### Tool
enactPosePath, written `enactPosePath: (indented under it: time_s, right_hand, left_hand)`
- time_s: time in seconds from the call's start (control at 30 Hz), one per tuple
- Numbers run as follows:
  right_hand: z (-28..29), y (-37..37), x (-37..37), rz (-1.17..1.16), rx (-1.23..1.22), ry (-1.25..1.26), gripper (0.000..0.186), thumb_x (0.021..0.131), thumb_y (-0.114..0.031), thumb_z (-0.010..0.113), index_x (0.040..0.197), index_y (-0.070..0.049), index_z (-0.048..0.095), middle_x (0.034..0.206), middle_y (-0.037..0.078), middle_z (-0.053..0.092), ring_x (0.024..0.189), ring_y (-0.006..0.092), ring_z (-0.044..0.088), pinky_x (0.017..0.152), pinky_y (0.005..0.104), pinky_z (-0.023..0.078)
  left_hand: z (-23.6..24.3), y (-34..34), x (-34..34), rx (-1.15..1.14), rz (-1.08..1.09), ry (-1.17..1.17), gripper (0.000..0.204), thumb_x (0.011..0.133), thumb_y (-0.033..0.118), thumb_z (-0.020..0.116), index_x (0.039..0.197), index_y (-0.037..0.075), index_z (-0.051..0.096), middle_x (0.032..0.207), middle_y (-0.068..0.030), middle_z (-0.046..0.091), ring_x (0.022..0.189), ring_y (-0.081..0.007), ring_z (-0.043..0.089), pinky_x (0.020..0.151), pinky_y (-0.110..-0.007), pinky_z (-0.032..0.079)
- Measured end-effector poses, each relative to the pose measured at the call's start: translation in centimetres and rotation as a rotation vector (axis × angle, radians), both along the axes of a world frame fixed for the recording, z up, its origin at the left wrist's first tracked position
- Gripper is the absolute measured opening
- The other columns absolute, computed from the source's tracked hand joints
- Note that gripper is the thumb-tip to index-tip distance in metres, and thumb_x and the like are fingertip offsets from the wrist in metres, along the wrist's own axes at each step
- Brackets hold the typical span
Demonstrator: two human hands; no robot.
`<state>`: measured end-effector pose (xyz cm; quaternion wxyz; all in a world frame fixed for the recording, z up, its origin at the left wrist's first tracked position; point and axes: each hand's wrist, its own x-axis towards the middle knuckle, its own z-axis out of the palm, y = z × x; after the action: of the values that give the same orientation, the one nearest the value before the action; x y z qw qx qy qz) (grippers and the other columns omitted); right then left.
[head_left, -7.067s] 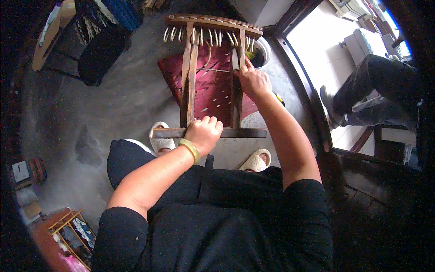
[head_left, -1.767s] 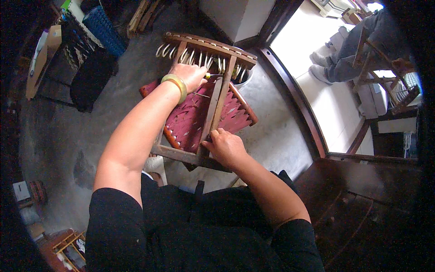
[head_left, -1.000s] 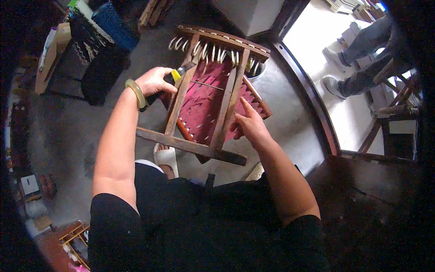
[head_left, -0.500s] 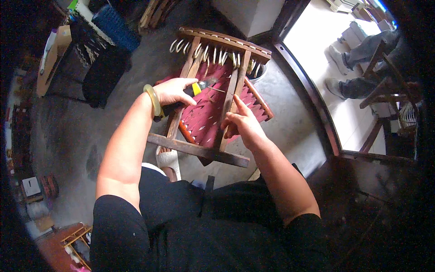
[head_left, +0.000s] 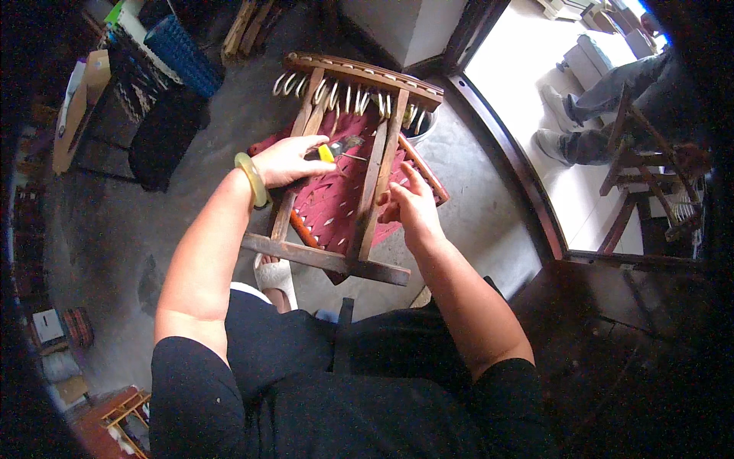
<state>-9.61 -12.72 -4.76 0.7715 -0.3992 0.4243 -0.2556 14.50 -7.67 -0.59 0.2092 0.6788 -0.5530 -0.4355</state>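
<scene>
A folding wooden stool frame (head_left: 306, 255) stands in front of me, with a row of white cord loops (head_left: 349, 101) hanging along its far rail. Under it shows a red woven seat (head_left: 325, 206) with orange-brown wooden edges. My left hand (head_left: 284, 162) is closed around a yellow-and-black handled tool (head_left: 326, 153); its metal end points right over the red weave, and its exact kind is unclear. Just beside the frame's right leg, my right hand (head_left: 415, 205) has its fingers apart, with nothing visible in them. The palm side of that hand is partly hidden.
A metal bucket (head_left: 425, 126) is partly hidden behind the stool's far right corner. A dark door sill (head_left: 527, 191) runs along the right; beyond it a person in grey trousers (head_left: 604, 141) sits by another wooden frame (head_left: 638, 153). A black chair (head_left: 164, 145) stands at the left.
My right hand has drawn slightly right, off the stool's leg, and its fingers have spread. My left hand keeps hold of the tool. The whole view has shifted a little.
</scene>
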Motion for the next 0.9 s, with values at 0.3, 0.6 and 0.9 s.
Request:
enactPosePath:
  time_s: [0.3,0.6,0.9]
  right_hand:
    - [-0.8,1.7,-0.3,0.429,-0.766,0.56,0.026,0.085,-0.028,0.058,0.089,-0.002,0.055,0.078,0.018,0.064,0.069,0.0352,0.064,0.064,0.0432,0.05]
    - [0.4,2.7,-0.8,0.778,-0.976,0.805,0.032,0.084,-0.034,0.058,0.084,-0.003,0.056,0.077,0.02,0.063,0.075,0.0378,0.063,0.068,0.0458,0.05]
    - [0.2,2.6,-0.6,0.808,-0.921,0.805,0.037,0.083,-0.038,0.059,0.088,-0.001,0.057,0.083,0.019,0.064,0.08,0.0361,0.063,0.07,0.0438,0.05]
  left_hand:
    - [0.8,-2.4,-2.9,-0.233,-0.031,-0.661,0.026,0.086,0.035,0.056,0.088,0.009,0.057,0.085,-0.0132,0.064,0.08,-0.0337,0.062,0.069,-0.044,0.048]
    - [-2.1,-6.9,-2.8,-0.237,-0.232,-0.886,0.026,0.087,0.035,0.053,0.089,0.009,0.058,0.083,-0.0123,0.065,0.079,-0.0313,0.063,0.068,-0.043,0.049]
    - [-3.0,-8.2,-3.0,-0.172,-0.231,-0.935,0.03,0.088,0.038,0.052,0.089,0.008,0.058,0.08,-0.0126,0.065,0.077,-0.0311,0.064,0.067,-0.044,0.05]
